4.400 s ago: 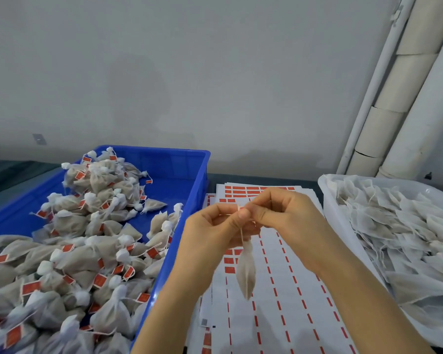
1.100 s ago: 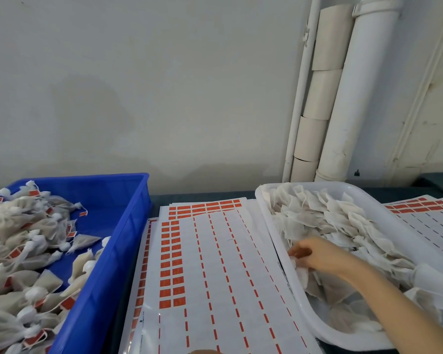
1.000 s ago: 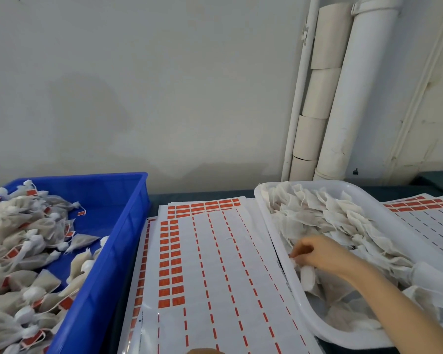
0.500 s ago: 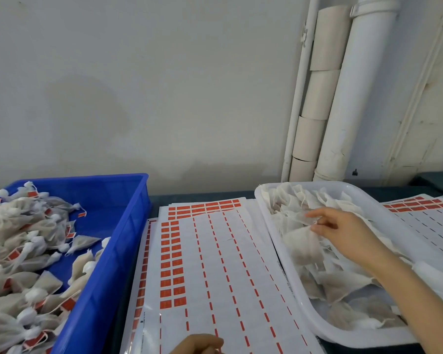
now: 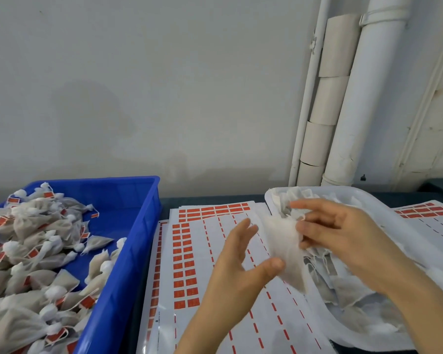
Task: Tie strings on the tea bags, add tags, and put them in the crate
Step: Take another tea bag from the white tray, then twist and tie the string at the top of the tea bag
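Note:
A white unstrung tea bag [image 5: 284, 249] hangs in the air above the edge of the tag sheet [image 5: 189, 254]. My right hand [image 5: 343, 241] pinches its right side, beside the white tray [image 5: 363, 194] that holds several more loose bags. My left hand [image 5: 238, 267] is raised just left of the bag, fingers straight, with the thumb tip touching its lower part. The blue crate [image 5: 138, 226] on the left holds a heap of tied bags with red tags.
More sheets of red tags [image 5: 430, 215] lie to the right of the white tray. White pipes [image 5: 356, 98] and cardboard tubes stand against the wall behind it. The crate, sheets and tray sit side by side on a dark table.
My right hand has lifted one bag out of the white tray toward the middle. My left hand has risen from the bottom edge to meet it.

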Available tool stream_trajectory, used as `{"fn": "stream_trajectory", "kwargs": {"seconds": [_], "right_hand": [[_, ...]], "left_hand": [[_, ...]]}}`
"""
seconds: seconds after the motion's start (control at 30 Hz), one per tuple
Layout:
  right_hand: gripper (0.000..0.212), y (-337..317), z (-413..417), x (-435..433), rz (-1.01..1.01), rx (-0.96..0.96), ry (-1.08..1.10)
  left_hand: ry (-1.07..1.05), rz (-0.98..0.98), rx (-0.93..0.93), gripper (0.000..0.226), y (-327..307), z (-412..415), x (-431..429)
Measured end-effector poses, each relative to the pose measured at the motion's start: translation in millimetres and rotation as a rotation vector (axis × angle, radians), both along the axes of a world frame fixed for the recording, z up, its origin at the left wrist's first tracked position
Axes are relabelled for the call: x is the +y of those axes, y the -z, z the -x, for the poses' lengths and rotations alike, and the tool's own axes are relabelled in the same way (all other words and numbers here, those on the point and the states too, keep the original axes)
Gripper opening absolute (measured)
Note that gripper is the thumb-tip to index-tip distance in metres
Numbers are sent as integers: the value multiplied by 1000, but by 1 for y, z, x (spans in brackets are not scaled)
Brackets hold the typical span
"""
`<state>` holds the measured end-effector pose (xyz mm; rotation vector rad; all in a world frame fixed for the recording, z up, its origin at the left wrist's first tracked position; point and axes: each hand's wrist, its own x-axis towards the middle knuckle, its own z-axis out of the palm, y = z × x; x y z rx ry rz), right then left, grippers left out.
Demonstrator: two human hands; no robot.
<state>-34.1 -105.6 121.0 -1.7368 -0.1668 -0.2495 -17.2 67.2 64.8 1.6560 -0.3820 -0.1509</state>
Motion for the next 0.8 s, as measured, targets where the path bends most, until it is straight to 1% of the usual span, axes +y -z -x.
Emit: {"fn": "stream_trajectory", "kwargs": {"seconds": [0.07, 0.1, 0.2, 0.27, 0.33, 0.4, 0.47, 0.57, 0.67, 0.73, 0.77, 0.8], "right_hand": [[27, 8, 4, 23, -19, 32, -76], [26, 13, 5, 33, -20, 48, -103], [20, 30, 5, 59, -21, 105, -150], [24, 42, 4, 73, -25, 155, -159], [23, 51, 4, 84, -30, 198, -154], [23, 60, 3, 92, -14, 221, -129], [20, 70, 3, 97, 62, 232, -80], [19, 83, 4, 102, 263, 196, 36], [19, 91, 5, 105, 449, 131, 62], [15, 95, 4, 107, 567, 75, 59], [12, 96, 4, 107, 615, 54, 68], [11, 96, 3, 107, 641, 38, 74]], "left_hand": [[69, 85, 44, 89, 1, -2, 7], [71, 98, 62, 87, 3, -2, 12], [-20, 111, 148, 79, 15, -2, 33], [-20, 147, 238, 77, 28, -1, 49], [-19, 169, 337, 73, 37, 3, 63], [-57, 107, 427, 57, 45, 7, 74], [-126, -16, 499, 40, 53, 8, 81], [-238, -74, 561, 34, 59, 9, 85], [-278, -131, 500, 22, 61, 11, 83], [-248, -108, 443, 9, 63, 14, 80], [-246, -82, 432, 6, 63, 16, 78], [-258, -64, 427, 8, 63, 16, 77]]}}
